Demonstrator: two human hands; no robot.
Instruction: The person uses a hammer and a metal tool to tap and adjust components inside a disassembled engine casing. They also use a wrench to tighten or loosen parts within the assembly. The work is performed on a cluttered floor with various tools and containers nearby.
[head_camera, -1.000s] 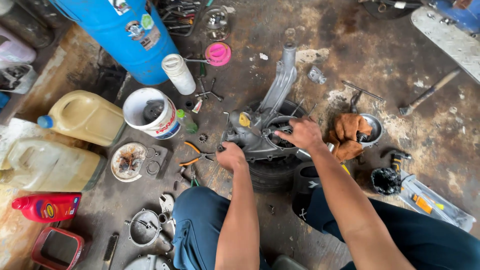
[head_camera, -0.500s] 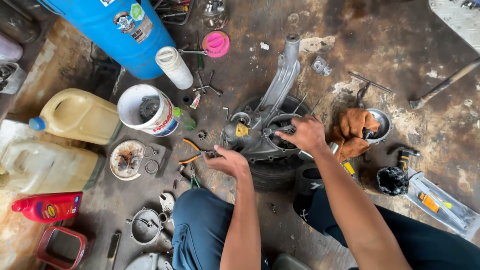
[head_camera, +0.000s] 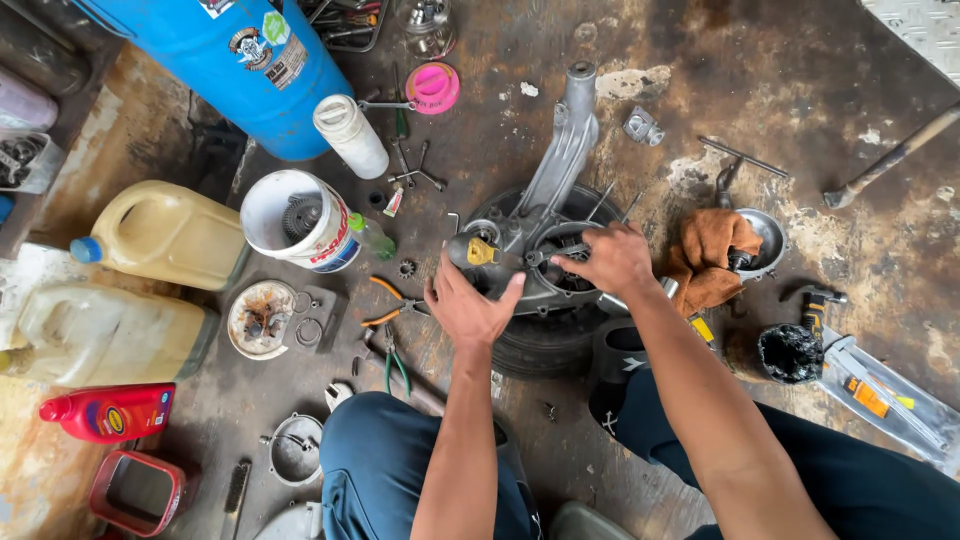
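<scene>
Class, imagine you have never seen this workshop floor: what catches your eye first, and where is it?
The grey metal engine casing at centre, lying on a black tyre, with the left hand open at its edge and the right hand reaching into it. Next, the big blue drum at top left.

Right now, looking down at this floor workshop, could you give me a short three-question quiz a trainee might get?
1. True or false: the right hand rests on the grey engine casing.
2. Which lies right of the casing: A) orange rag B) red bottle?
3. Fill in: the white bucket stands just below the ____ barrel.

Key: 1 true; 2 A; 3 blue.
</scene>
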